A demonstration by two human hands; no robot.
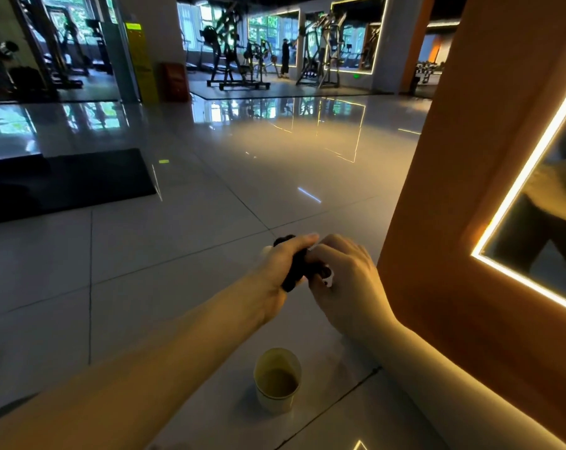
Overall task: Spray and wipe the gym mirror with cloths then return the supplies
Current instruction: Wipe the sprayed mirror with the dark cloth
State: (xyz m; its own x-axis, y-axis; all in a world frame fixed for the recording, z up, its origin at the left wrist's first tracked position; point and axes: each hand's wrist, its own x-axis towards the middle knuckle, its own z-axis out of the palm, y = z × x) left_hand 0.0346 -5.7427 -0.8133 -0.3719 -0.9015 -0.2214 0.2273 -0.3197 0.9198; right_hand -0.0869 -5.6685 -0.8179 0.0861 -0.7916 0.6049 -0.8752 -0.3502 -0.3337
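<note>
Both hands meet in front of the body, above the glossy grey tiled floor [178, 254], and work a black crumpled cloth [295, 266] between them. The left hand [280, 271] has its fingers curled round the cloth's upper part, thumb laid along the top. The right hand [343, 280] closes on the other side of the bundle, knuckles up. A white scrap [329, 281] shows beneath the right fingers; whether it is a second cloth or something else I cannot tell.

The tall mirror with a glowing light-strip frame [547, 228] sits in the orange wall panel [453, 190], just to the right of the hands. A small pale round paper cup [276, 381] stands on the floor below the forearms, near the foot of the orange panel. A black rubber mat [64, 183] lies well apart towards the floor's left edge. No spray bottle is in view.

The step in hand looks like readying or folding the cloth beside the mirror, not wiping: the glass is untouched by either hand. Whether this comes ahead of the wipe or at the packing-up stage cannot be settled here. If wiping is next, one hand needs the cloth flattened into a pad and a turn to the right to face the glass.
</note>
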